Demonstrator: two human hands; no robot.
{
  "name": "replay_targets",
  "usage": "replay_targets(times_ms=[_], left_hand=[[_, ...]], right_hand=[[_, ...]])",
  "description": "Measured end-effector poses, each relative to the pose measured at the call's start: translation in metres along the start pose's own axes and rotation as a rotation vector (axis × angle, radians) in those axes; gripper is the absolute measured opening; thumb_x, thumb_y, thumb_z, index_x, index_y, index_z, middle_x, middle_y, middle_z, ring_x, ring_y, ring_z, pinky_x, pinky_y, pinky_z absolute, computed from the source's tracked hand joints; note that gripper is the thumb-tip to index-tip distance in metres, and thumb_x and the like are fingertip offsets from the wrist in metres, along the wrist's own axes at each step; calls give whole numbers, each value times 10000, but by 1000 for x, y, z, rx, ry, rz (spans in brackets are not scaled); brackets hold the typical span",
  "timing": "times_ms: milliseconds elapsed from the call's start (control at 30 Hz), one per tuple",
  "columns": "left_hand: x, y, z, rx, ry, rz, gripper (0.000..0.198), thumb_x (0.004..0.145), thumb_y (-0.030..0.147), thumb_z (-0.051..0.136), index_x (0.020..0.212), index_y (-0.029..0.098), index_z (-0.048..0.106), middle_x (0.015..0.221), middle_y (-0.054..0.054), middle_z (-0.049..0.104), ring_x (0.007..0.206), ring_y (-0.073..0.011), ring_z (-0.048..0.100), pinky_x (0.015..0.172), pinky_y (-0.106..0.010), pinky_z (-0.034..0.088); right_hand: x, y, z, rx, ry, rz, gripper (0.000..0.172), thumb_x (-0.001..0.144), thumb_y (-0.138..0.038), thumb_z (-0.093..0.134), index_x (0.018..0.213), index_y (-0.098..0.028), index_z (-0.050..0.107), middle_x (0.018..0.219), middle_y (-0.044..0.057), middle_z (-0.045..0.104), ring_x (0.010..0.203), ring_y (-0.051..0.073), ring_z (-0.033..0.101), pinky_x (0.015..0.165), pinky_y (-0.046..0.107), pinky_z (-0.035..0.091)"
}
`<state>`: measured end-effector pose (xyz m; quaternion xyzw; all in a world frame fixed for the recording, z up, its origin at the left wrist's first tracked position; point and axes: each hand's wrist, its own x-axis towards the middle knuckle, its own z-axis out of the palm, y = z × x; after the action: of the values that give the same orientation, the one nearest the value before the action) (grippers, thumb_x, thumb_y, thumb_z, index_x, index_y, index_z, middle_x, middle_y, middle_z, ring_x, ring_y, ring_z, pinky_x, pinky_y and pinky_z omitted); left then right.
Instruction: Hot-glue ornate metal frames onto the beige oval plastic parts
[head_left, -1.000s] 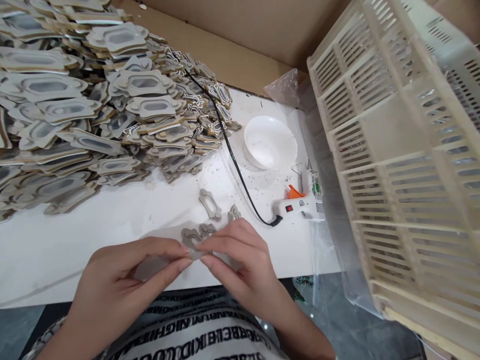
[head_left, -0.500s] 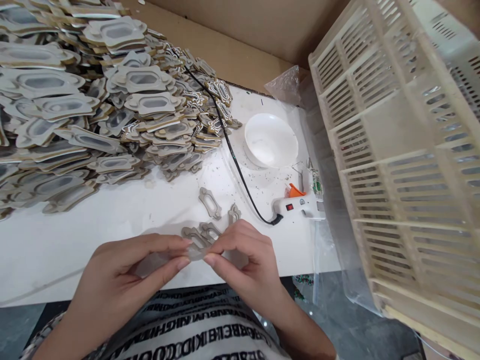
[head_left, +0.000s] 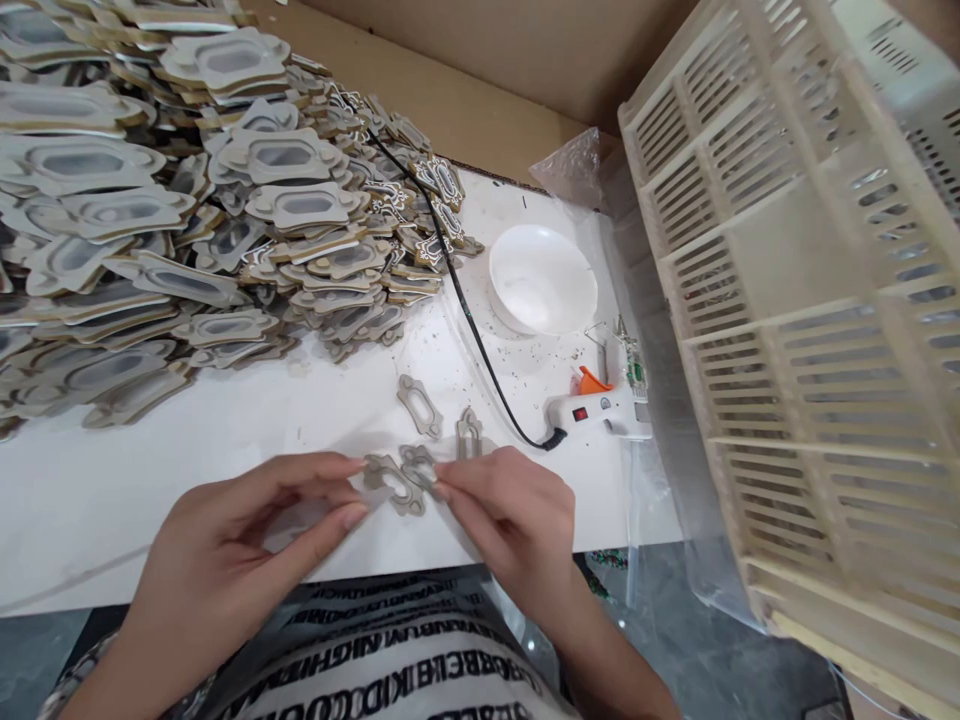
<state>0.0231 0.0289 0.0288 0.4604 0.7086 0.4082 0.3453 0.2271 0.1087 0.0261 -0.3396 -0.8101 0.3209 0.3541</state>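
Note:
My left hand is beside the left end of a small grey frame-shaped piece with an oblong opening. Its thumb and index finger are a little apart, and a faint blur shows near their tips. My right hand is closed, thumb and index finger pinching the lower right end of another grey frame-shaped piece. These two pieces lie close together, their ends meeting or overlapping. Further up on the white table is a loose grey frame. Close above my right hand stand overlapping grey frames, partly hidden by it.
A large heap of similar grey frames fills the left and back. A white bowl, a white glue-gun-like tool with an orange part, and its black cable are on the table. A cream slatted crate stands right.
My hands have moved apart from the shared piece between them. My left hand has shifted slightly left; my right hand has shifted right and now pinches the neighbouring frame.

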Motion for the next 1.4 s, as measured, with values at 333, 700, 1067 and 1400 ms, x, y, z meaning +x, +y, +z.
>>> replay_targets(times_ms=[333, 700, 1067, 1400], left_hand=[[-3, 11, 6, -136, 95, -162, 282, 747, 315, 767, 989, 260, 633, 707, 56, 725, 665, -124, 710, 670, -184, 591], [-6, 12, 6, -200, 79, -226, 382, 736, 340, 789, 1048, 259, 582, 716, 59, 728, 691, -128, 715, 738, -189, 601], [-7, 12, 5, -167, 79, -216, 382, 755, 356, 779, 1073, 277, 583, 729, 56, 736, 697, -132, 719, 717, -188, 601], [-5, 7, 1, -194, 38, -196, 411, 738, 342, 784, 1085, 259, 579, 701, 44, 737, 662, -128, 705, 700, -184, 594]], right_hand=[[-4, 7, -2, -409, -55, -344, 152, 961, -67, 601, 1009, -108, 739, 867, 83, 800, 736, 187, 667, 637, 337, 555], [-3, 6, -3, -555, -64, -390, 153, 966, -93, 618, 945, -167, 749, 848, 50, 782, 737, 181, 615, 608, 333, 471], [-5, 2, -8, -628, -146, -349, 170, 981, -114, 585, 1043, -157, 738, 991, 80, 776, 837, 209, 596, 677, 358, 457], [-12, 4, -7, -543, -155, -279, 214, 957, -89, 578, 1100, -126, 733, 1083, 103, 766, 900, 229, 593, 775, 372, 518]])
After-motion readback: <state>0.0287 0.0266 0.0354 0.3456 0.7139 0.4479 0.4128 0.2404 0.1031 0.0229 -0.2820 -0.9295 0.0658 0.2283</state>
